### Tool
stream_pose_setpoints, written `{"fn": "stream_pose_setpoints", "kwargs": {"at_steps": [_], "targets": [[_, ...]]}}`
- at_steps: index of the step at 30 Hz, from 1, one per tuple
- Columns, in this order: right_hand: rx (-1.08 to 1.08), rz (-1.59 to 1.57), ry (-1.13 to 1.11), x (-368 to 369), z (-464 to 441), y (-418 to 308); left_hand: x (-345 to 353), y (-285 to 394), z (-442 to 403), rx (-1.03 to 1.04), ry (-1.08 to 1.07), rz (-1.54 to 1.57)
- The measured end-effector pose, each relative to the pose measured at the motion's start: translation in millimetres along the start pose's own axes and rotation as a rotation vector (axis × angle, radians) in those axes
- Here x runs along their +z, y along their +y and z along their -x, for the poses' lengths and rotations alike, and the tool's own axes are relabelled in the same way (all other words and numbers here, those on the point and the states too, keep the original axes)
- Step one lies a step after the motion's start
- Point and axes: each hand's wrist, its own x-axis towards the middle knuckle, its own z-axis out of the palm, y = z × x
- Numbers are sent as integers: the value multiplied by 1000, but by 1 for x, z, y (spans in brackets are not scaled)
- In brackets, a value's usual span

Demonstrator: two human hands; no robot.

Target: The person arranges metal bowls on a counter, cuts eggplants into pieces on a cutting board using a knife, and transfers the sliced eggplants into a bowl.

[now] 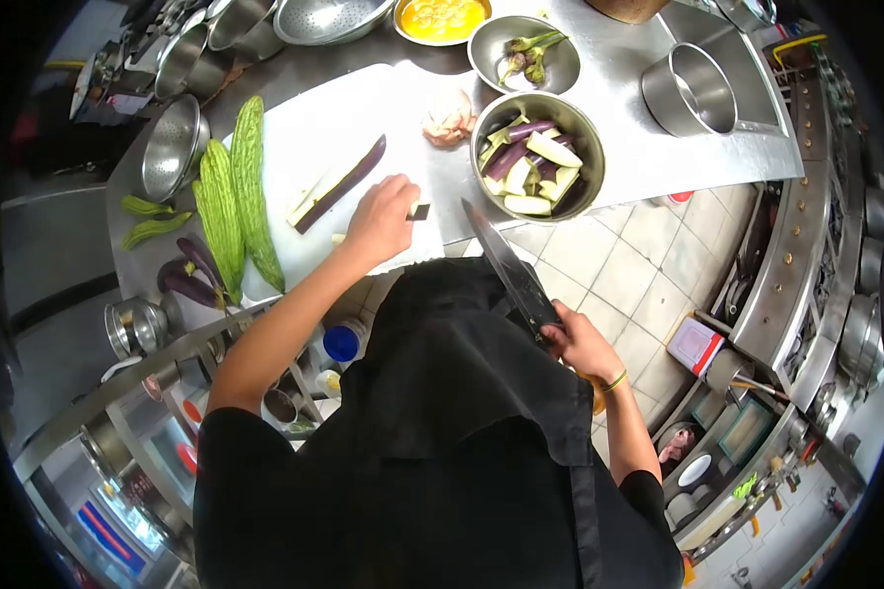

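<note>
My left hand [383, 218] is closed near the front edge of the white cutting board [329, 103], with bits of cut eggplant [419, 211] showing beside its fingers. Just beyond it on the board lies a long eggplant piece [342, 187], its pale cut face showing. My right hand [578, 344] grips a large kitchen knife [504, 263] off the table's edge, the blade pointing up toward the board. Purple and white eggplant chunks [530, 162] fill a steel bowl [597, 167] to the right of the board.
Long green ridged gourds [251, 196] lie at the board's left, with whole eggplants [192, 280] near them. Behind stand a small bowl [476, 59] of eggplant stems, a bowl of yellow liquid [444, 18] and a colander [175, 147]. A steel pot [690, 90] sits at right.
</note>
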Motion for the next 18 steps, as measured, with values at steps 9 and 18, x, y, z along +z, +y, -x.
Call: {"fn": "stream_pose_setpoints", "kwargs": {"at_steps": [9, 18], "targets": [[-141, 144, -68, -42, -16, 5, -60, 74, -38, -153, 122, 202], [-207, 319, -109, -71, -29, 1, -5, -38, 101, -494, 112, -174]]}}
